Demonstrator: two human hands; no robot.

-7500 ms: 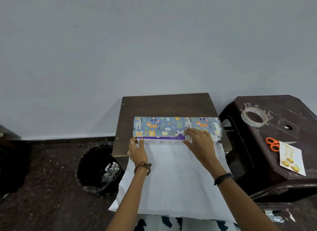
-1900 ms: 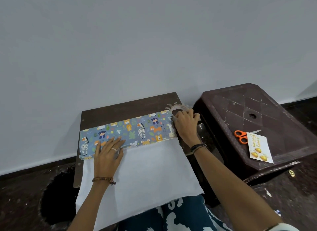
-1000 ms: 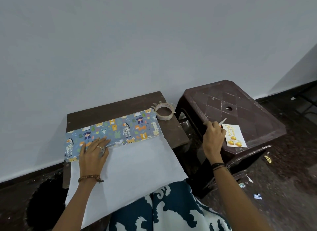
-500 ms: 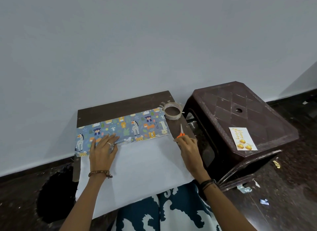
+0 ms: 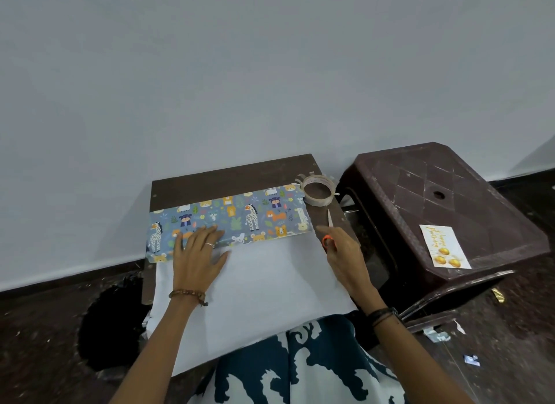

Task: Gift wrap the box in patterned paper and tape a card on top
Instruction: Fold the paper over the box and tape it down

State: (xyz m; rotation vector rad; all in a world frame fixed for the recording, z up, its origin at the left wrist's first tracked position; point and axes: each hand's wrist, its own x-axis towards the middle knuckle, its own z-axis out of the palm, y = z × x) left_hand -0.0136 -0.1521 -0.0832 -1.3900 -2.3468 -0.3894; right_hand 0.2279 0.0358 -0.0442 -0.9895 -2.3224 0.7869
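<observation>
Blue animal-patterned paper (image 5: 240,217) is folded over the box on a small dark wooden table (image 5: 228,175); the box itself is hidden. The paper's white underside (image 5: 264,283) spreads toward my lap. My left hand (image 5: 198,253) lies flat on the folded edge, fingers spread. My right hand (image 5: 342,250) grips orange-handled scissors (image 5: 329,229) at the paper's right edge, blades pointing away. A clear tape roll (image 5: 318,190) rests on the table's far right corner. The card (image 5: 446,250), white with gold balloons, lies on a brown stool.
The brown plastic stool (image 5: 435,205) stands right of the table. A black bin (image 5: 111,322) sits on the floor at the left. Paper scraps (image 5: 435,336) litter the dark floor at the right. A pale wall rises behind the table.
My right hand set the tape roll on the table's corner, took the scissors from the stool and brought them to the paper's right edge. The left hand stayed on the fold.
</observation>
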